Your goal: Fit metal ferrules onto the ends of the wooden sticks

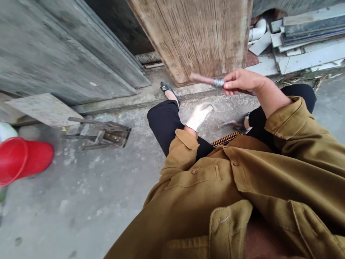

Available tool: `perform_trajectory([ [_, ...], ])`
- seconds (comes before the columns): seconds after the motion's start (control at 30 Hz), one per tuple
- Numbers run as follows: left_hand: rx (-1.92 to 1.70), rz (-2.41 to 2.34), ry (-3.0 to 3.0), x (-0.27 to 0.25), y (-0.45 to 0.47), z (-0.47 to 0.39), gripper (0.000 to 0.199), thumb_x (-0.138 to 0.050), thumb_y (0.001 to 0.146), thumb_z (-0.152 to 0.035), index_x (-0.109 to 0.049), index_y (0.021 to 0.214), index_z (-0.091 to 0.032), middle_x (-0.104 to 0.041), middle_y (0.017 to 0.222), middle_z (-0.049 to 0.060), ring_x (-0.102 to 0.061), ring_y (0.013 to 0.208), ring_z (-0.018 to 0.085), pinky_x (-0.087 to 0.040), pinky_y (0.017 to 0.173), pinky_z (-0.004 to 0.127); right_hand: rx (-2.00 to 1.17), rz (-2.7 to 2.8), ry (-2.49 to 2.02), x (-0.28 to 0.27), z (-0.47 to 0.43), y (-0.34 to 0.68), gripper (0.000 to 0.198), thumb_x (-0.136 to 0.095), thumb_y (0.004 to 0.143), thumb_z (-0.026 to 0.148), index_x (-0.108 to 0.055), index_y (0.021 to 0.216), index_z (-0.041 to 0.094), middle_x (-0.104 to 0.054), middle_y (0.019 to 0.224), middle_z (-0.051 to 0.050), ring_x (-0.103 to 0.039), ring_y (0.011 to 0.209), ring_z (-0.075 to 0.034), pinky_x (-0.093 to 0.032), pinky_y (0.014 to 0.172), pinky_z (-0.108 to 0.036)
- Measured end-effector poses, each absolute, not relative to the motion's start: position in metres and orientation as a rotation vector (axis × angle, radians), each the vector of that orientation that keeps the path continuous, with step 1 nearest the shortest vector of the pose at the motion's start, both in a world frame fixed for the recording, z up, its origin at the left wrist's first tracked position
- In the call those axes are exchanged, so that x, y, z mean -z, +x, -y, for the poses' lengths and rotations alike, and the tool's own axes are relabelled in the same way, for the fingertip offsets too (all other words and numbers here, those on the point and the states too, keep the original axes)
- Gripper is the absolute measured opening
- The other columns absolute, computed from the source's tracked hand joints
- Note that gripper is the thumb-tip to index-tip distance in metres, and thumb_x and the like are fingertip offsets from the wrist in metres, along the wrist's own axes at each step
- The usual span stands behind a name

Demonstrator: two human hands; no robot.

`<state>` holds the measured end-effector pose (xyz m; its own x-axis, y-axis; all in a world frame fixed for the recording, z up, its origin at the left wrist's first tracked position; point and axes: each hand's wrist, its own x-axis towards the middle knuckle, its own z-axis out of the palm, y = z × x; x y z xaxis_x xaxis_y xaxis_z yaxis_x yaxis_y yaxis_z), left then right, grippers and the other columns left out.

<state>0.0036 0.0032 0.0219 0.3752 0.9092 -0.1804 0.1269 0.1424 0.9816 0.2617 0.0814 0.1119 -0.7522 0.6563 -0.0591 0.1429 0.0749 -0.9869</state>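
Observation:
My right hand (pixel 239 82), bare, is closed around a thin pinkish-brown stick (pixel 202 78) with silver wire (pixel 218 83) wound around it near my fingers. The stick points left, in front of the wooden door, and its far end is blurred. My left hand (pixel 198 116) wears a white glove and hangs lower, between my knees. Its fingers are curled; a blurred greyish shape shows at their tips, and I cannot make out what they hold. Below my right forearm, a thin blurred pale object (pixel 228 123) shows near my right shoe (pixel 246 122).
A weathered wooden door (pixel 199 36) stands ahead, beside a grey plank wall (pixel 61 46). On the left are a small wooden stool (pixel 113 135), a leaning board (pixel 44 108) and a red bucket (pixel 37 156). Stacked boards (pixel 309 59) and a white pipe (pixel 257 31) lie right.

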Motion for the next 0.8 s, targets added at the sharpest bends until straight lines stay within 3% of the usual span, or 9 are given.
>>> perform_trajectory([
  [0.13, -0.542, -0.876, 1.339, -0.023, 0.012, 0.005, 0.042, -0.080, 0.084, -0.058, -0.075, 0.081, -0.017, -0.066, 0.071, 0.003, -0.040, 0.050, 0.008, -0.031, 0.048, 0.025, -1.302, 2.003, -1.334, -0.087, -0.094, 0.257, 0.042, -0.069, 0.106, 0.054, -0.075, 0.097, 0.014, -0.066, 0.075, -0.007, -0.063, 0.075, -0.017, -0.050, 0.068, -0.029],
  [0.3, -0.593, -0.889, 1.477, -0.023, 0.005, 0.003, 0.037, -0.079, 0.085, -0.054, -0.078, 0.082, -0.017, -0.076, 0.084, 0.008, -0.060, 0.069, 0.015, -0.049, 0.066, 0.028, -0.766, 2.631, -1.806, -0.072, -0.093, 0.245, 0.023, -0.082, 0.094, 0.032, -0.081, 0.092, 0.010, -0.074, 0.086, -0.016, -0.072, 0.098, -0.029, -0.054, 0.089, -0.038],
  [0.37, -0.672, -0.964, 1.488, -0.022, -0.002, 0.000, 0.033, -0.078, 0.085, -0.050, -0.077, 0.081, -0.018, -0.078, 0.085, 0.008, -0.066, 0.077, 0.019, -0.055, 0.077, 0.031, -0.885, 2.852, -1.775, -0.075, -0.087, 0.241, 0.017, -0.082, 0.093, 0.027, -0.081, 0.086, 0.011, -0.073, 0.078, -0.012, -0.071, 0.086, -0.025, -0.053, 0.084, -0.036],
  [0.47, -0.774, -1.071, 1.478, -0.018, -0.007, -0.004, 0.024, -0.077, 0.087, -0.042, -0.076, 0.085, -0.018, -0.079, 0.090, 0.007, -0.070, 0.087, 0.021, -0.057, 0.089, 0.034, -1.417, 3.045, -1.637, -0.083, -0.072, 0.232, 0.019, -0.081, 0.093, 0.024, -0.078, 0.078, 0.013, -0.064, 0.062, -0.002, -0.059, 0.063, -0.015, -0.046, 0.072, -0.030],
  [0.6, -0.888, -1.149, 1.434, -0.012, -0.002, -0.010, 0.019, -0.075, 0.091, -0.035, -0.073, 0.081, -0.019, -0.076, 0.086, 0.005, -0.068, 0.083, 0.019, -0.056, 0.087, 0.032, -2.136, 2.781, -1.107, -0.099, -0.058, 0.224, 0.026, -0.088, 0.088, 0.035, -0.077, 0.079, 0.014, -0.063, 0.063, 0.002, -0.054, 0.059, -0.010, -0.043, 0.067, -0.026],
  [0.67, -0.901, -1.145, 1.380, -0.010, 0.002, -0.012, 0.023, -0.071, 0.095, -0.035, -0.070, 0.079, -0.019, -0.071, 0.077, 0.003, -0.062, 0.072, 0.016, -0.053, 0.074, 0.028, -2.058, 2.465, -1.022, -0.108, -0.059, 0.228, 0.032, -0.087, 0.090, 0.044, -0.075, 0.082, 0.015, -0.065, 0.068, 0.001, -0.055, 0.062, -0.010, -0.043, 0.065, -0.025],
  [0.8, -0.808, -1.011, 1.302, -0.011, 0.010, -0.011, 0.030, -0.071, 0.096, -0.041, -0.070, 0.080, -0.017, -0.060, 0.065, 0.000, -0.048, 0.055, 0.010, -0.039, 0.056, 0.024, -1.510, 1.848, -1.327, -0.113, -0.076, 0.246, 0.037, -0.078, 0.099, 0.049, -0.066, 0.081, 0.019, -0.062, 0.070, -0.001, -0.050, 0.060, -0.010, -0.041, 0.058, -0.024],
])
